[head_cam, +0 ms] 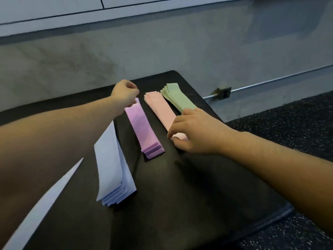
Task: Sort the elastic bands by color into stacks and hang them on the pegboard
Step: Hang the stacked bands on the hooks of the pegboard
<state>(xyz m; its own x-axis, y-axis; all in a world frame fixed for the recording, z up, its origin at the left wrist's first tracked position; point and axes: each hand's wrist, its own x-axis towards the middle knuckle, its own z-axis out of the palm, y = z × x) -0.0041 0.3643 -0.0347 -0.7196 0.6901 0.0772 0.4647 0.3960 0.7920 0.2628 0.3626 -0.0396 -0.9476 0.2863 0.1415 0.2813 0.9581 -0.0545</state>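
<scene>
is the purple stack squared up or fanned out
Mostly squared: the purple stack lies flat, with its near-end layers slightly stepped.

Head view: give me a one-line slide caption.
Hands square up the purple stack and pink stack between the blue stack and green stack.

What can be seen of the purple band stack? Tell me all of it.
The purple band stack is a neat pile of flat, thin lilac strips, rubbery-looking, lying flat on the black table between the pale blue stack and pink stack. Layered edges show at its near end. The left hand pinches its far end.
</scene>
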